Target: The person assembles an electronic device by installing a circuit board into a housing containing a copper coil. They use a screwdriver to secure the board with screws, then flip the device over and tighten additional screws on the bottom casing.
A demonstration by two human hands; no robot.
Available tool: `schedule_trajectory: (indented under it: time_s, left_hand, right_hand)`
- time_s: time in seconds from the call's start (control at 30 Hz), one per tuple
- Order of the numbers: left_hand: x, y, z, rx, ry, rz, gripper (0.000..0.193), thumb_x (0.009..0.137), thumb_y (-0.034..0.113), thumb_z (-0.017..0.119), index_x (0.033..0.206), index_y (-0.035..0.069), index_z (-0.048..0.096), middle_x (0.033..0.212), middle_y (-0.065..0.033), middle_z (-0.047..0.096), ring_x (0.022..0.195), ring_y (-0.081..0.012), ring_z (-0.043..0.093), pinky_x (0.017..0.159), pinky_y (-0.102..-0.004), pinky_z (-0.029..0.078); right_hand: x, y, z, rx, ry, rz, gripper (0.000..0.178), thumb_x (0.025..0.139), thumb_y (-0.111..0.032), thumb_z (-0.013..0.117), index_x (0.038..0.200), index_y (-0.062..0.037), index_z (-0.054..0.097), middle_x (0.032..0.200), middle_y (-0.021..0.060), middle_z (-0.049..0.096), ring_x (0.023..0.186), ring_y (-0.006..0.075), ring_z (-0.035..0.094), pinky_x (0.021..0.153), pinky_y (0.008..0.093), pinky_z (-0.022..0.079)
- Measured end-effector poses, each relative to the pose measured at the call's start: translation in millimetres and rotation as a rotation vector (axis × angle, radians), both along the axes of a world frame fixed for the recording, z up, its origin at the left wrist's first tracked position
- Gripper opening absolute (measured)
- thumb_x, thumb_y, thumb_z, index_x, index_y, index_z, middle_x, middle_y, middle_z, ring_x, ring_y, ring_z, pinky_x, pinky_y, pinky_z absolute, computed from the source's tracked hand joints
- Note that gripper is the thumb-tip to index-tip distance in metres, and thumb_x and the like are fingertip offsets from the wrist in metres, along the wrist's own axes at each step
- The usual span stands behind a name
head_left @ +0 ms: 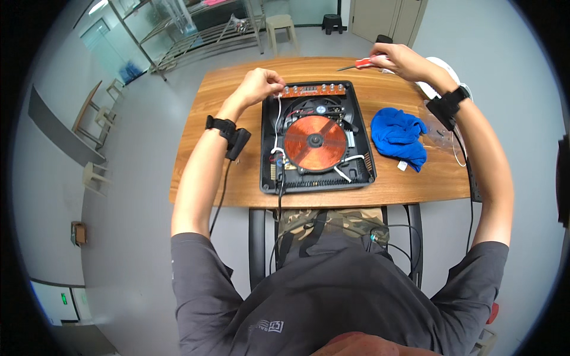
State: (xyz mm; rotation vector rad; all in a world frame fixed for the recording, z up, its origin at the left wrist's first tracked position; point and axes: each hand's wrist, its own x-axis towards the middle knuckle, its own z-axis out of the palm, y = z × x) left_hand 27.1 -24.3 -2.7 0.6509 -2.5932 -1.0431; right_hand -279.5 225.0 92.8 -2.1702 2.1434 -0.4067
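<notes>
An opened induction cooker base point(362, 169) lies on the table, its round copper coil point(303, 139) exposed. Along its far edge runs a narrow orange control board point(323, 89). My left hand point(259, 87) is closed at that board's left end, thumb and fingers pressed together. A white wire point(278, 118) runs up to these fingertips; whether they grip its end is hidden. Raised beyond the cooker's far right corner, my right hand point(401, 62) is closed round a screwdriver point(363, 63) with a red and white handle. Its shaft points left, apart from the cooker.
Right of the cooker, a crumpled blue cloth point(398, 135) lies on the wooden table point(228, 184). Beside it are a clear plastic bag point(440, 133) and a white round thing point(439, 66), partly behind my right arm. Black cables hang from both wrist straps. Behind the table stand a metal rack and stools.
</notes>
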Motion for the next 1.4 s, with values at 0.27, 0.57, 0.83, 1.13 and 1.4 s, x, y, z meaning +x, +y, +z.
schedule_trajectory:
  time_s: [0.27, 0.57, 0.83, 1.13, 1.4]
  left_hand:
    - [-89.5, -14.2, -23.6, 0.261, 0.221, -0.064, 0.016, 0.091, 0.006, 0.074, 0.104, -0.001, 0.071, 0.094, -0.0065, 0.073, 0.088, -0.0121, 0.070, 0.081, -0.0266, 0.057]
    - [-119.7, -4.9, -35.9, 0.409, 0.231, -0.084, 0.021, 0.092, 0.009, 0.074, 0.109, -0.002, 0.068, 0.095, -0.0073, 0.074, 0.087, -0.0118, 0.070, 0.080, -0.0252, 0.056]
    - [-137.0, 1.9, -44.2, 0.438, 0.259, -0.083, 0.014, 0.093, 0.007, 0.072, 0.103, -0.003, 0.072, 0.090, -0.0076, 0.074, 0.081, -0.0115, 0.070, 0.072, -0.0240, 0.054]
    - [-148.0, 0.6, -48.7, 0.475, 0.302, -0.089, 0.014, 0.093, 0.004, 0.070, 0.105, -0.004, 0.070, 0.092, -0.0097, 0.074, 0.083, -0.0135, 0.071, 0.075, -0.0257, 0.057]
    - [-156.0, 4.7, -39.3, 0.522, 0.324, -0.118, 0.017, 0.094, 0.006, 0.069, 0.108, -0.004, 0.069, 0.096, -0.0109, 0.074, 0.089, -0.0150, 0.071, 0.080, -0.0258, 0.057]
  right_hand:
    - [-3.9, -36.1, 10.3, -0.063, -0.096, 0.086, 0.034, 0.102, -0.030, 0.059, 0.114, 0.0013, 0.063, 0.094, 0.0205, 0.069, 0.086, 0.0290, 0.067, 0.079, 0.0394, 0.052]
    - [-37.2, -36.3, -13.1, -0.090, -0.194, 0.084, 0.034, 0.101, -0.031, 0.059, 0.114, -0.0002, 0.065, 0.096, 0.0182, 0.071, 0.089, 0.0280, 0.067, 0.081, 0.0384, 0.052]
    - [-51.3, -33.4, -31.2, -0.137, -0.227, 0.069, 0.034, 0.098, -0.034, 0.061, 0.110, -0.0029, 0.069, 0.094, 0.0194, 0.070, 0.087, 0.0330, 0.066, 0.080, 0.0401, 0.051]
    - [-54.7, -29.1, -27.8, -0.109, -0.244, 0.036, 0.032, 0.098, -0.031, 0.060, 0.110, -0.0025, 0.069, 0.096, 0.0176, 0.072, 0.090, 0.0300, 0.067, 0.083, 0.0378, 0.052]
    - [-65.8, -22.4, -18.4, -0.062, -0.287, 0.017, 0.035, 0.103, -0.033, 0.058, 0.115, -0.0012, 0.065, 0.095, 0.0114, 0.069, 0.091, 0.0195, 0.065, 0.083, 0.0347, 0.051]
